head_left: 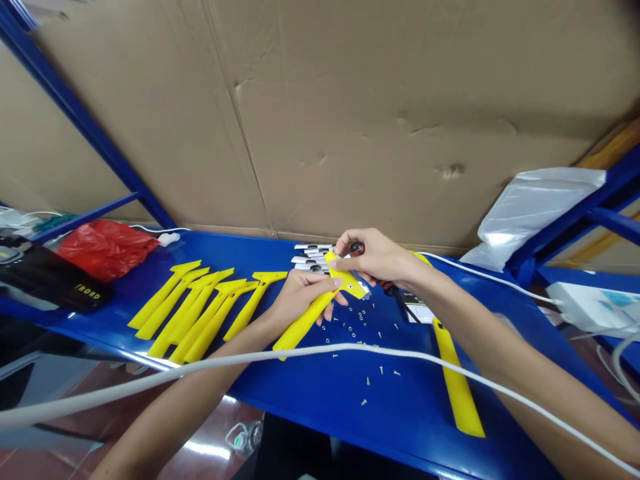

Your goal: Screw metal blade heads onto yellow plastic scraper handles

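My left hand (303, 293) is closed around a yellow plastic scraper (311, 319), just below its wide head. The scraper tilts with its handle toward me, and a small dark hole or screw shows in the head. At the head's upper edge, my right hand (367, 257) pinches with thumb and fingers. A red and black tool, apparently a screwdriver (357, 249), is tucked in that same hand; its tip is hidden. Below the hands, small screws (368, 381) and nuts (351, 329) lie scattered. Behind them sit several white and black blade-like pieces (306, 259).
Several yellow scrapers (193, 313) lie in a row at left, and another yellow scraper (457, 383) at right by a black and white packet (417, 309). A white cable (350, 347) crosses before my arms. A red bag (107, 250) and cardboard wall (350, 120) border the blue table (310, 387).
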`<state>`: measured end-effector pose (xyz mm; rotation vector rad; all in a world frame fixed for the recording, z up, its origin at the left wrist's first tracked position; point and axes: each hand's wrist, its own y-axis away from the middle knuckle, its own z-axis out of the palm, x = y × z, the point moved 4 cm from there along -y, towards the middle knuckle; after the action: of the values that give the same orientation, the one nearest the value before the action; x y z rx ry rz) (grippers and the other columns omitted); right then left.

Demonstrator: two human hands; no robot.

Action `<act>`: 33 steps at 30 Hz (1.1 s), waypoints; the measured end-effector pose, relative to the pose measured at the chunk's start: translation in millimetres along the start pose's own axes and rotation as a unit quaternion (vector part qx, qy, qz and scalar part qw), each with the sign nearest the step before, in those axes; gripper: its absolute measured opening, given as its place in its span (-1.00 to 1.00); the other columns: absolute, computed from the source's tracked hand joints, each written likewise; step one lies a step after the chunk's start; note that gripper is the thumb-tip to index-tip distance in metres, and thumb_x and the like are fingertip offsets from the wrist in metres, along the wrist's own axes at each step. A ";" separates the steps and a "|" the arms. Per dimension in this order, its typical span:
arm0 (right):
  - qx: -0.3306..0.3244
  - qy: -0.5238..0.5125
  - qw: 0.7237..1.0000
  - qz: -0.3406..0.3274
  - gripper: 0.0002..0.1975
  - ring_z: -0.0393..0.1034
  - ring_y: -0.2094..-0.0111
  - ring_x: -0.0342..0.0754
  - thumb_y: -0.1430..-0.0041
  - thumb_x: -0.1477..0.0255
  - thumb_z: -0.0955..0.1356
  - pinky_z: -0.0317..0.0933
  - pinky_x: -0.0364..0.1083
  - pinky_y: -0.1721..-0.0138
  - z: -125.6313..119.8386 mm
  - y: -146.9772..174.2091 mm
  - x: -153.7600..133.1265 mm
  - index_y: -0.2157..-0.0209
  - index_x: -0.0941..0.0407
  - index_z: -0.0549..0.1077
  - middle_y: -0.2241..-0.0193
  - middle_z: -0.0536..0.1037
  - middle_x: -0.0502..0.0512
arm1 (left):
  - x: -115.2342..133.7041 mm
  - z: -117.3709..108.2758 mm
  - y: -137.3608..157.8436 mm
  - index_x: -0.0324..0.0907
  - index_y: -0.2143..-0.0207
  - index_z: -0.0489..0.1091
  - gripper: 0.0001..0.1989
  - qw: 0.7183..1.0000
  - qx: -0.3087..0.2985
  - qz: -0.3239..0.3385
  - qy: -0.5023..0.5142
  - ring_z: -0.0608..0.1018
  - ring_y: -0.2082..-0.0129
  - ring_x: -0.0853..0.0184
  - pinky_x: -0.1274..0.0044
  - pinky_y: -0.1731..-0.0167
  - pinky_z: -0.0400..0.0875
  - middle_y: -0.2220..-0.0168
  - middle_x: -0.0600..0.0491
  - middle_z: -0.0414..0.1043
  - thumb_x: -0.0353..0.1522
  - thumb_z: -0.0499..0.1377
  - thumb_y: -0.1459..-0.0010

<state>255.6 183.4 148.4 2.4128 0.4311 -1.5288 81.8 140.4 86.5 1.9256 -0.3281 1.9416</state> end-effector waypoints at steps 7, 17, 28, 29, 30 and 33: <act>-0.019 -0.035 0.999 -0.024 -0.86 0.22 0.70 -0.33 -0.28 0.47 0.54 0.11 -0.20 0.70 -1.3 5.0 -3.0 0.29 0.11 0.52 0.34 0.59 -0.04 | -2.0 -3.5 0.1 -0.31 0.28 0.74 -0.56 0.999 -0.004 0.039 -0.024 0.50 0.70 0.40 0.59 0.66 0.42 0.60 -0.01 0.54 -0.07 0.38 -0.34; -0.010 0.053 0.995 -0.081 -0.95 0.30 0.68 -0.25 -0.27 0.44 0.51 0.16 -0.16 0.64 0.0 2.4 -3.8 0.28 0.13 0.64 0.47 0.58 -0.03 | 1.4 -3.8 -1.0 -0.30 0.35 0.71 -0.57 0.999 0.009 0.025 -0.030 0.48 0.71 0.41 0.61 0.67 0.40 0.63 0.00 0.51 -0.08 0.39 -0.31; -0.019 -0.004 1.000 -0.013 -0.87 0.21 0.69 -0.25 -0.16 0.39 0.58 0.02 -0.18 0.67 -3.9 3.6 -1.6 0.33 0.11 0.62 0.57 0.48 -0.07 | 9.8 -0.8 3.0 -0.32 0.32 0.72 -0.58 0.999 0.008 0.020 -0.039 0.46 0.70 0.45 0.63 0.64 0.37 0.63 0.00 0.51 -0.10 0.39 -0.31; -0.016 -0.003 1.000 -0.014 -0.87 0.21 0.69 -0.25 -0.17 0.39 0.58 0.02 -0.18 0.67 -4.6 3.5 -1.5 0.32 0.11 0.62 0.56 0.49 -0.06 | 9.6 -1.1 2.8 -0.32 0.32 0.72 -0.57 0.999 0.008 0.019 -0.039 0.46 0.70 0.44 0.63 0.64 0.37 0.63 0.00 0.51 -0.08 0.39 -0.31; -0.013 0.000 1.000 -0.014 -0.87 0.22 0.68 -0.25 -0.18 0.39 0.58 0.03 -0.18 0.67 -5.1 3.3 -1.5 0.31 0.11 0.62 0.54 0.51 -0.05 | 9.5 -1.3 2.7 -0.32 0.33 0.71 -0.56 0.999 0.007 0.018 -0.039 0.46 0.70 0.44 0.62 0.65 0.37 0.63 0.00 0.51 -0.07 0.39 -0.30; -0.009 0.002 1.000 -0.018 -0.87 0.25 0.68 -0.26 -0.22 0.41 0.56 0.08 -0.17 0.68 -6.1 3.1 -2.9 0.27 0.12 0.58 0.43 0.59 0.00 | 10.6 -1.6 3.5 -0.31 0.35 0.70 -0.54 0.999 0.004 0.016 -0.040 0.47 0.70 0.42 0.61 0.66 0.36 0.61 -0.02 0.52 -0.05 0.38 -0.30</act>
<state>260.7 182.4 153.8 2.4073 0.4903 -1.5291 79.1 139.0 97.3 2.0190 -0.3767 1.8908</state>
